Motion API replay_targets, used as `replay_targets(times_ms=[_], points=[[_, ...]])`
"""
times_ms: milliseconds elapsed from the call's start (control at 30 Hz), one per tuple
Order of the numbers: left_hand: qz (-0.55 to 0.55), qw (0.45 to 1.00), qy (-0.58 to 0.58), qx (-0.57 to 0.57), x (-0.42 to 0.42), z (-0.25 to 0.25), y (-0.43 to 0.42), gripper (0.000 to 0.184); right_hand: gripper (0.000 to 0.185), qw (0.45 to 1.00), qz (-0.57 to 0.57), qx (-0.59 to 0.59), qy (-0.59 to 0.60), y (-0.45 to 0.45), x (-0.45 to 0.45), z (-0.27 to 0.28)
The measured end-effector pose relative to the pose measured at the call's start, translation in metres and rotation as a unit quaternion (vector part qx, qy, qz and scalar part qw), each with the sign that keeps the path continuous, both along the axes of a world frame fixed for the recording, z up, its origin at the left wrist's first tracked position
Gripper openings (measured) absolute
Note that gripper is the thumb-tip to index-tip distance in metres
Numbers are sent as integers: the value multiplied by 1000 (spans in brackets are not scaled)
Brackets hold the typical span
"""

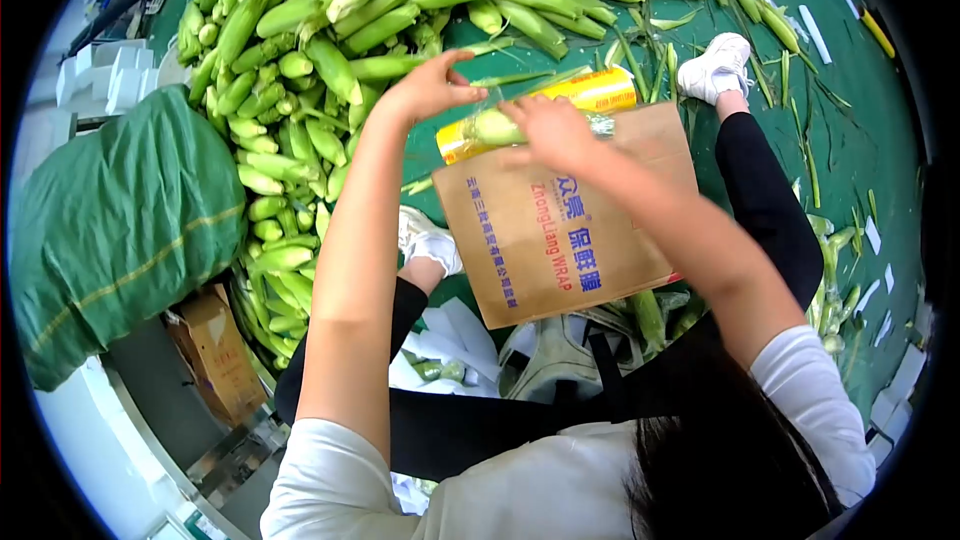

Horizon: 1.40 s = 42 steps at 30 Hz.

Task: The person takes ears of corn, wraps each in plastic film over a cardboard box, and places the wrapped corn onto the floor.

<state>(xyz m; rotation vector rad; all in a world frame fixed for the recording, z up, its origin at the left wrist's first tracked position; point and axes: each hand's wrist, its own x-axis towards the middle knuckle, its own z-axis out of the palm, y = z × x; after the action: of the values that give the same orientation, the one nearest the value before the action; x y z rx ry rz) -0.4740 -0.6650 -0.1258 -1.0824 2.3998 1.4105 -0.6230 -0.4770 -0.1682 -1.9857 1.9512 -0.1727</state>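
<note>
A corn ear lies crosswise beside the yellow cling-film roll, beneath the nearer right hand, its grip unclear; the left hand spreads open near one end.

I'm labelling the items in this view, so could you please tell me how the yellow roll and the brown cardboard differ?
Colour: the yellow roll is bright and glossy, while the brown cardboard looks dull.
Shape: the yellow roll is long, narrow and rounded; the brown cardboard shows a broad, flat face.
Place: the yellow roll lies along the far edge of the brown cardboard, which is nearer the wearer.
Both carry printed lettering.
</note>
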Motion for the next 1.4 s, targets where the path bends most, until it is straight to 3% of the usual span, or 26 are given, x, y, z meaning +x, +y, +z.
replay_targets(times_ms=[33,133,267,333,400,467,533,567,667,700,733,767,800,833,933,1000,1067,1100,1133,1200,1267,1333,1400], points=[[11,1000,-11,-11,3,-8,2,71,73,997,-11,-52,61,4,11,-1],[104,992,51,-43,5,-32,10,53,68,998,-42,-44,30,6,19,-9],[162,974,141,-73,1,-49,39,39,62,997,50,1,-57,38,-3,-4],[103,978,146,-111,-9,-55,66,32,66,983,58,105,-136,53,-3,7],[32,985,143,-90,-24,-64,93,37,69,956,42,219,-191,69,-1,24],[-83,966,206,-133,-31,-73,122,47,77,938,61,242,-242,78,-1,11],[-197,964,89,-152,-40,-91,148,57,77,900,107,241,-347,88,-2,-14],[-205,952,87,-211,-39,-96,160,56,72,852,125,357,-361,89,-4,-20],[-214,913,91,-335,-38,-101,179,54,69,758,239,548,-259,92,20,-11],[-226,907,86,-346,-38,-97,179,55,74,708,220,601,-298,107,32,-4],[-229,905,83,-348,-39,-96,179,54,76,680,246,602,-339,129,52,-12],[-229,903,81,-354,-38,-97,179,53,78,699,292,567,-322,149,66,2],[-229,902,77,-357,-37,-98,180,52,79,658,380,573,-307,165,83,19],[-233,897,81,-367,-36,-91,183,54,77,709,370,534,-276,185,92,36],[-259,871,63,-412,-26,-98,217,62,81,639,112,564,-511,208,66,61],[-321,875,106,-348,-1,-98,258,70,76,603,-117,503,-608,230,38,82],[-290,912,148,-251,36,-87,302,72,71,486,-201,446,-724,252,11,70],[-172,965,174,-92,62,-81,319,70,69,421,-239,411,-772,253,9,81],[-32,973,221,61,87,-74,336,69,68,355,-273,370,-814,252,6,92],[30,977,150,-147,110,6,347,68,67,353,-257,419,-796,261,1,80],[-137,917,197,-318,117,50,344,80,64,350,-219,473,-778,264,13,68],[-239,868,206,-384,102,94,333,63,59,365,-108,542,-749,258,37,86],[-272,926,34,-261,116,102,337,42,55,471,-31,588,-657,249,38,97]])
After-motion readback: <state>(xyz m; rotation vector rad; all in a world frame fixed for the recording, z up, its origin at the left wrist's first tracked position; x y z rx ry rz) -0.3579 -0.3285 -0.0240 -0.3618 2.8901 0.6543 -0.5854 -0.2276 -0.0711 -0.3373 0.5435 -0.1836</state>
